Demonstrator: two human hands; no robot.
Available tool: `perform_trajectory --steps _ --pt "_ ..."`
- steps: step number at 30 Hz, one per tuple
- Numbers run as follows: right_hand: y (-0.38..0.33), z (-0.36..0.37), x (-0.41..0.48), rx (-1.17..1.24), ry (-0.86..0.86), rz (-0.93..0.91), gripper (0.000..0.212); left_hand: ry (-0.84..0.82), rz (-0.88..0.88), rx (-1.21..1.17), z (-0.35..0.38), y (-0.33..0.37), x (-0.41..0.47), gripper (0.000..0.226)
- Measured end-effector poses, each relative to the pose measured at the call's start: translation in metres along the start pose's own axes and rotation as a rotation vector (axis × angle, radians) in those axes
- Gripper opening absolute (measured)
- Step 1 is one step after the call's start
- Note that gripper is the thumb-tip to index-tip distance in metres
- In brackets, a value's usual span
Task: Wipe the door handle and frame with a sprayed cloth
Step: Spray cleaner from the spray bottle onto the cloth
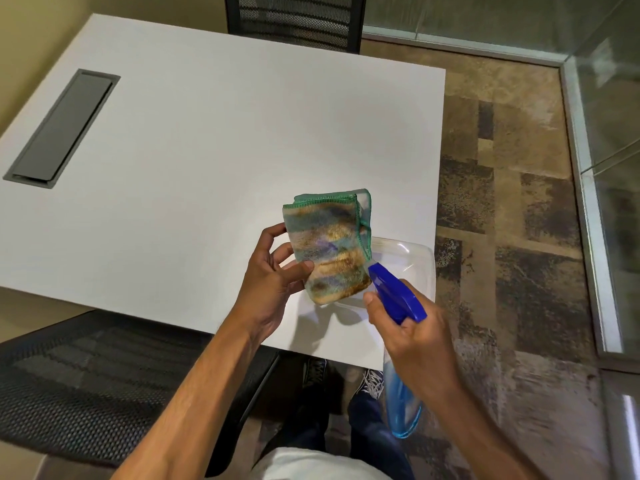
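No readable writing or label anywhere – the spray bottle (401,403) shows only a blue trigger head and clear body with blue liquid, gripped in the right hand (415,341) with the nozzle right at the folded cloth (329,247). Left hand (273,282) pinches the cloth's lower-left edge, thumb on front and fingers behind, holding the green-trimmed, brown-and-blue mottled cloth upright above the white table (207,150) near its corner. A clear plastic container (415,258) sits on the table just behind the cloth and nozzle, a dark cable hatch (62,129) far left, mesh chairs (86,386) at near and far edges – patterned carpet (512,237) and glass partition (609,133) to the right.
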State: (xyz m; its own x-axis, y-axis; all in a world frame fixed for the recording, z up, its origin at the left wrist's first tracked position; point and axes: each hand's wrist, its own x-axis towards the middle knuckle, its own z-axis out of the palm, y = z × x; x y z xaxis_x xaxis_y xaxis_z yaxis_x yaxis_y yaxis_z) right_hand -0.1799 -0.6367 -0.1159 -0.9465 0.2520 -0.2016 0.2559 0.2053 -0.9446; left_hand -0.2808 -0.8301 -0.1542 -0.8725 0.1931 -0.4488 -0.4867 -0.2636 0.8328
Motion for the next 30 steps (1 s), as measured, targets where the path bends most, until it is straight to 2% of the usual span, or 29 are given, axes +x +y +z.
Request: perform_trajectory --steps 4,11,18,23,24,26,28,30 --pt "-0.001 0.003 -0.002 -0.051 0.034 0.010 0.006 0.005 0.006 0.009 0.001 0.000 -0.001 0.058" --pt "-0.002 0.003 -0.007 0.011 -0.053 0.046 0.017 0.012 0.013 0.010 0.000 0.003 -0.003 0.058" --pt "-0.011 0.010 0.001 0.054 -0.027 -0.042 0.012 0.016 0.035 0.059 0.004 0.003 -0.004 0.058" --pt "-0.009 0.014 0.005 0.062 0.040 0.000 0.009 0.014 0.037 0.069 0.004 0.002 -0.005 0.058" --pt "-0.010 0.013 0.003 0.045 0.035 -0.011 0.004 0.016 0.038 0.068 0.004 0.002 -0.004 0.058" --pt "-0.011 0.010 -0.002 0.019 0.001 -0.029 0.010 0.024 0.039 0.061 0.003 0.004 -0.004 0.058" --pt "-0.010 0.008 -0.006 0.004 -0.037 -0.005 0.013 0.036 0.038 0.045 0.003 0.006 -0.003 0.058" --pt "-0.008 0.005 -0.010 -0.016 -0.056 0.043 0.008 0.049 0.036 0.027 0.002 0.008 -0.002 0.058"
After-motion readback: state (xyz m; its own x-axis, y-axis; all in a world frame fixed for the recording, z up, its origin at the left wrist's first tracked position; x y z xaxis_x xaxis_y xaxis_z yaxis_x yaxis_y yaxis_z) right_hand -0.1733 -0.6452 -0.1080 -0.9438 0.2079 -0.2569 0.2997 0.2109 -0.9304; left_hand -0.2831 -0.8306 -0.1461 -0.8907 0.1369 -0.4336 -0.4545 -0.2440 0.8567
